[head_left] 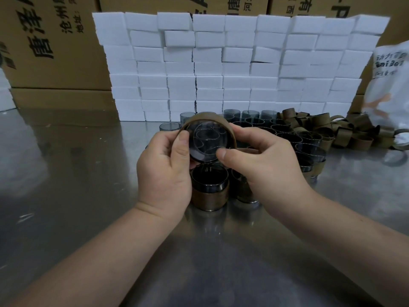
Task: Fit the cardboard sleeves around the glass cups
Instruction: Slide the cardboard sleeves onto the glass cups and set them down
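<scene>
Fig. The person's hands and forearms, head view. The left hand point(163, 167) and right hand point(263, 162) are bare, broad across the palm, with short, thick fingers. The left thumbnail point(182, 137) and right thumbnail point(221, 154) are cut short, plain, with rounded ends. The left forearm point(99, 251) and right forearm point(345, 224) are bare along their whole visible length, down to the frame's lower edge, and are full and smooth in outline. A single skin crease rings the left wrist point(148, 208) where hand meets forearm.
</scene>
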`<state>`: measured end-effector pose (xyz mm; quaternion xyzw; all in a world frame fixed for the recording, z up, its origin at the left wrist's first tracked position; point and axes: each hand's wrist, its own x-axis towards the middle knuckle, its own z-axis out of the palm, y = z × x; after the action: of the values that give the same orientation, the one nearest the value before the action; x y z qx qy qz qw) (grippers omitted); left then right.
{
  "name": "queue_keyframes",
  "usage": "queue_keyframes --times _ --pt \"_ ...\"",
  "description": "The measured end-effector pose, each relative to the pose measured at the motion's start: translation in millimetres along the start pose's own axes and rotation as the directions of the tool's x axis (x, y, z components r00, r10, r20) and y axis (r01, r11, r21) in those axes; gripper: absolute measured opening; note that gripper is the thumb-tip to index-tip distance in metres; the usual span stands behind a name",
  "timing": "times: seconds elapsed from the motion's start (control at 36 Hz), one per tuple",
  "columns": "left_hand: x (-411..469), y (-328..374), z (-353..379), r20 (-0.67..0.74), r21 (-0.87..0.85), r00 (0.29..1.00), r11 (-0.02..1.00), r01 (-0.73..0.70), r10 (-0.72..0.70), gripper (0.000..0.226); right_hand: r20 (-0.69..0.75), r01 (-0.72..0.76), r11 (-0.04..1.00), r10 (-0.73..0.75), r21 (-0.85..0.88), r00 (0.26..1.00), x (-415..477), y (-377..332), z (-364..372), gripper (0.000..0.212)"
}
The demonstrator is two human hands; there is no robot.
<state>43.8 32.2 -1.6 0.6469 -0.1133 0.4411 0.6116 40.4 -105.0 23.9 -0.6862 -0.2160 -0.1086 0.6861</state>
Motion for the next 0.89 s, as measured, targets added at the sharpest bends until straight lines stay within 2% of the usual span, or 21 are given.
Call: queue_keyframes --times 0.25,0.39,0.47,0.56,0.69,0.78,0.89 --pt "0.3 0.3 -0.4 -0.024 0.011 0.999 0.999 0.032 -0.032 0.015 0.002 0.035 0.999 -0.035 0.021 0.999 -0.1 -0.3 1.7 0.039" --pt "2.3 -4.9 -1.4 -0.039 0.047 0.999 0.999 0.022 -0.020 0.034 0.026 0.051 0.998 -0.052 0.032 0.998 -0.2 2.5 1.8 0.043" --pt "-0.2 -4.0 -2.4 -0.006 0.059 1.000 0.998 -0.002 0.003 0.062 0.013 0.069 0.998 -0.069 -0.007 0.998 -0.1 0.1 2.9 0.057" --pt "-1.2 -2.2 -3.1 0.029 0.000 0.999 1.000 0.028 -0.028 0.068 0.046 0.081 0.997 -0.080 -0.007 0.996 0.2 -0.5 3.9 0.073" --pt "-3.1 -3.0 -2.2 0.064 -0.215 0.984 0.961 0.174 -0.164 0.077 0.064 0.082 0.996 -0.079 -0.042 0.995 -0.2 1.7 4.7 0.096" --pt "-5.0 -2.6 -1.2 0.086 -0.273 0.979 0.940 0.203 -0.187 0.085 0.086 0.088 0.992 -0.080 -0.087 0.993 0.6 1.9 4.1 0.090" --pt "-6.2 -3.5 -2.3 0.121 -0.235 0.992 0.970 0.064 -0.036 0.078 0.137 0.048 0.996 -0.037 -0.076 0.990 1.1 2.1 3.0 0.065"
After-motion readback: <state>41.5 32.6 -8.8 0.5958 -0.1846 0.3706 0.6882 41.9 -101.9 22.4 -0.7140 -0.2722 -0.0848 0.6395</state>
